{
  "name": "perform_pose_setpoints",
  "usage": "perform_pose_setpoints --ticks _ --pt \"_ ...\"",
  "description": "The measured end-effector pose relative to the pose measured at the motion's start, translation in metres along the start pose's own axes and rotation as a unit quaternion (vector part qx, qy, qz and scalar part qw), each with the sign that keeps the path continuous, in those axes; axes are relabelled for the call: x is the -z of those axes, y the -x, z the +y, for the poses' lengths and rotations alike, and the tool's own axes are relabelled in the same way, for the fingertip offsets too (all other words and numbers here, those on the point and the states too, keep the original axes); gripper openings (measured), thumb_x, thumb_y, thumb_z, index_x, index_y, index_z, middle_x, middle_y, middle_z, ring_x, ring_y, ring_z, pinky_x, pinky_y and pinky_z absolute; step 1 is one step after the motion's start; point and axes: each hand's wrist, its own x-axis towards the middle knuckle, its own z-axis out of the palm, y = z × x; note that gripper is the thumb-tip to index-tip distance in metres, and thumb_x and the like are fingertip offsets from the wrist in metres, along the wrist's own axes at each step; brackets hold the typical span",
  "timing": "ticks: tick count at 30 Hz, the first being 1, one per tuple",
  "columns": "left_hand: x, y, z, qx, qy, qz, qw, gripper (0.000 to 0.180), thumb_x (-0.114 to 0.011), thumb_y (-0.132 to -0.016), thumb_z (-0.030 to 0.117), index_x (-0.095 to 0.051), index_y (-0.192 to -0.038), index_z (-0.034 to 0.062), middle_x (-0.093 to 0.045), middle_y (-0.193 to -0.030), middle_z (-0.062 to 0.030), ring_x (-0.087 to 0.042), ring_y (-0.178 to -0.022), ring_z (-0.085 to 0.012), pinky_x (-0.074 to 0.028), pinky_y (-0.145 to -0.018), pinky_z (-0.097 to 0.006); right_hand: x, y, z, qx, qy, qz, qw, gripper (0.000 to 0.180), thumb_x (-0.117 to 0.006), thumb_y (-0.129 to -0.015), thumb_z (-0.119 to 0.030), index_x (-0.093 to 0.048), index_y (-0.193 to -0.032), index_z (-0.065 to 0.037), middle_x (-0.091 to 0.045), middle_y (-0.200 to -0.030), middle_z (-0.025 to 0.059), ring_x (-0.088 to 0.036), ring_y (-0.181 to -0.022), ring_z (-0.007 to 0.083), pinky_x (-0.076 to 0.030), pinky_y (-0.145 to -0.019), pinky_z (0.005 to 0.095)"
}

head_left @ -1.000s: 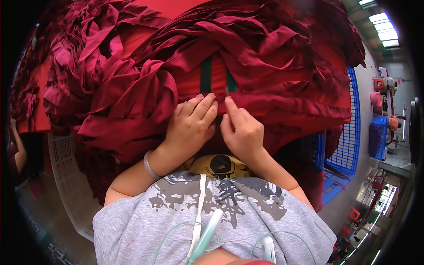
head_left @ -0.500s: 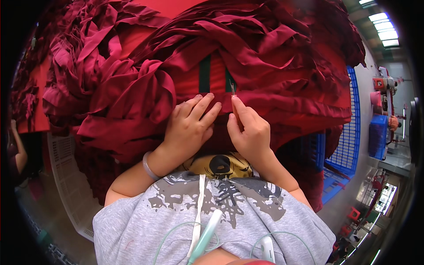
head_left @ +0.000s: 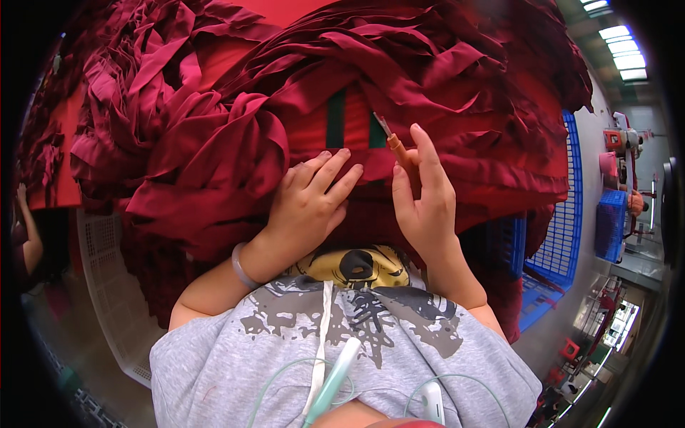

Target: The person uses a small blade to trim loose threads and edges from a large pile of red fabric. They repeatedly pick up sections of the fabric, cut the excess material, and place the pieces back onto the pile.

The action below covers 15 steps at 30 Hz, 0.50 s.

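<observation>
Dark red fabric strips [head_left: 371, 53] lie in long folded heaps over a red table [head_left: 307, 133]. My left hand [head_left: 308, 192] rests flat with fingers spread on the near strip, pressing it down. A seam ripper [head_left: 396, 148] with an orange-brown handle and a thin metal tip is held in my right hand [head_left: 430, 200], between thumb and fingers, with the index finger lifted off the handle. Its tip points up and left, above the fabric. Beyond my fingers, two dark green stripes [head_left: 335, 118] show on the red surface.
A white plastic basket [head_left: 107, 285] stands low on the left. Blue plastic crates [head_left: 564, 214] stand on the right, with more dark red fabric hanging beside them. At the far left a co-worker's arm [head_left: 30, 232] shows. Red stools [head_left: 569, 349] are farther off on the right.
My right hand has moved right and lifted the seam ripper back from the strip's edge; its tip now tilts left and the index finger has straightened. My left hand has hardly moved.
</observation>
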Motion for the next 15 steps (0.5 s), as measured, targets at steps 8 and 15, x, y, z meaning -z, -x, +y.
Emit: perform_pose_setpoints --ticks 8,15 --pt "0.005 0.007 -0.010 -0.015 0.058 0.080 0.995 0.032 -0.069 -0.068 0.008 -0.066 -0.100 0.0076 -0.065 -0.102 -0.0046 -0.060 -0.094 -0.0233 -0.044 -0.083 -0.039 -0.003 -0.018 -0.003 -0.026 0.065 -0.102 0.992 0.020 -0.066 -0.080 -0.008 -0.063 -0.099 -0.004 -0.062 -0.072 0.0085 -0.057 -0.056 0.0196 -0.046 -0.056 0.0294" --pt "0.125 0.042 -0.061 0.133 -0.134 0.364 0.912 0.014 -0.054 -0.081 0.015 -0.065 -0.078 0.0055 -0.062 -0.071 -0.0058 -0.053 -0.064 -0.0258 -0.038 -0.070 -0.038 0.036 0.001 0.026 -0.147 0.238 -0.069 0.958 0.034 -0.065 -0.081 -0.018 -0.061 -0.113 -0.007 -0.066 -0.073 0.0123 -0.065 -0.067 0.0318 -0.048 -0.058 0.0399"
